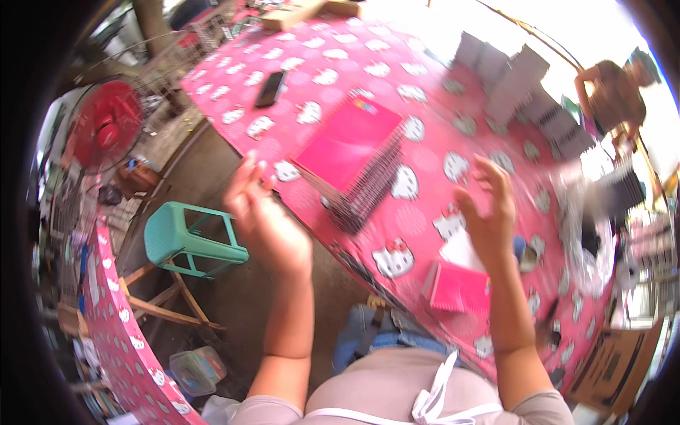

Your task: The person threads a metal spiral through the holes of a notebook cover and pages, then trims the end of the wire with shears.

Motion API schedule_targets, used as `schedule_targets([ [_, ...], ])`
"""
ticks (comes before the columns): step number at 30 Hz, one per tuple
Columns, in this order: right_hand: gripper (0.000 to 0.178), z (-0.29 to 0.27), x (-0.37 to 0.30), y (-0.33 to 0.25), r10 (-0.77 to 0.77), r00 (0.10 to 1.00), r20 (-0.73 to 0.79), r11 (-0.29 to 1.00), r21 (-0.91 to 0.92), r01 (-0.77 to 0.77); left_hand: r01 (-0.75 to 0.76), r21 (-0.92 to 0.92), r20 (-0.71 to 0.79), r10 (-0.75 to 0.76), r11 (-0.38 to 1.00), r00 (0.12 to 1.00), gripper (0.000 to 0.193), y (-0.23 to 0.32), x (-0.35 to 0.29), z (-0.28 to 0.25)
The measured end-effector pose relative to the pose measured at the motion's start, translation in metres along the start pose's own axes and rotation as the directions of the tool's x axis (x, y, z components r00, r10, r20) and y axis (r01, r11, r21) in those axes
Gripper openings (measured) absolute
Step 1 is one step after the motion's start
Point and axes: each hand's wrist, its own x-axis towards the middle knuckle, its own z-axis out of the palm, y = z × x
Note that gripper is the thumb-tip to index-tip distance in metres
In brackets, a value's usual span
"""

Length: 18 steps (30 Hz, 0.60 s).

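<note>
A stack of pink-covered spiral notebooks (350,145) lies on the pink table (425,212), its black wire bindings facing me. My left hand (268,223) is raised beside the table's edge, just left of the stack. Its fingers are stretched, somewhat blurred, and hold nothing. Right of the stack, my right hand (492,212) hovers over the table with fingers curved and apart, also empty. Below it are a smaller pink spiral notebook (460,289) and a white sheet (462,249), partly hidden by my right arm.
A dark phone (270,89) lies at the table's far left. Grey-white stacks (520,78) stand far right, near another person (615,95). Clear plastic (591,255) and a cardboard box (616,368) are at the right. A green stool (170,230) and red fan (106,127) stand left.
</note>
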Motion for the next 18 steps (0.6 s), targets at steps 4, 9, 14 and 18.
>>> schedule_targets([
  [4, 0.036, -0.105, -0.157, 0.079, 0.763, 0.632, 0.137, 0.644, -0.084, -0.76, 0.686, -0.104, 0.593, -0.509, 0.72, 0.624, 0.04, 0.047, -0.087, -0.016],
  [9, 0.056, -0.084, -0.198, 0.061, 0.892, 0.342, 0.296, 0.315, 0.137, -0.939, 0.714, 0.638, 0.458, -0.888, 0.289, -0.049, 0.077, -0.007, -0.196, 0.031],
  [14, 0.062, -0.079, -0.2, 0.069, 0.833, 0.4, 0.384, 0.284, 0.324, -0.903, 0.707, 0.665, 0.577, -0.766, 0.241, -0.283, 0.082, -0.029, -0.202, 0.055],
  [18, 0.059, -0.08, -0.207, 0.061, 0.783, 0.466, 0.413, 0.246, 0.482, -0.841, 0.598, 0.686, 0.604, -0.782, 0.414, -0.152, 0.095, -0.033, -0.213, 0.046],
])
